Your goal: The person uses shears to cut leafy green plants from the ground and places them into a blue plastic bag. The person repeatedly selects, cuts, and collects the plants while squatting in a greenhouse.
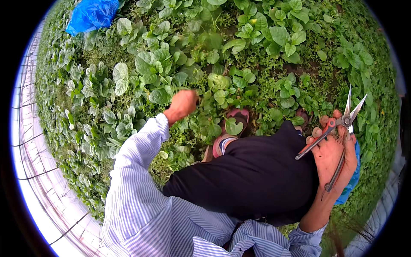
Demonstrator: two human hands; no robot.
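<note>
My left hand (182, 104) is curled just above the leafy plants (159, 96), with its knuckles up. It is blurred, and its fingertips are hidden, so I cannot tell whether a stem is inside it. My right hand (334, 157) is turned palm up at the right, over the side of my dark trousers. It holds a pair of garden snips (346, 121) with red and grey handles. The snips' blades are spread and point away from me, and the handles lie spread across the fingers and palm. Some soil clings to that hand.
A blue plastic bag (93, 16) lies on the plants at the far left. Another blue plastic piece (348, 189) shows behind my right wrist. My shoe (237, 120) stands among the leaves. Low weeds (269, 77) grow between the broad-leaved plants. A pale sheet wall with dark ribs (41, 167) runs along the left.
</note>
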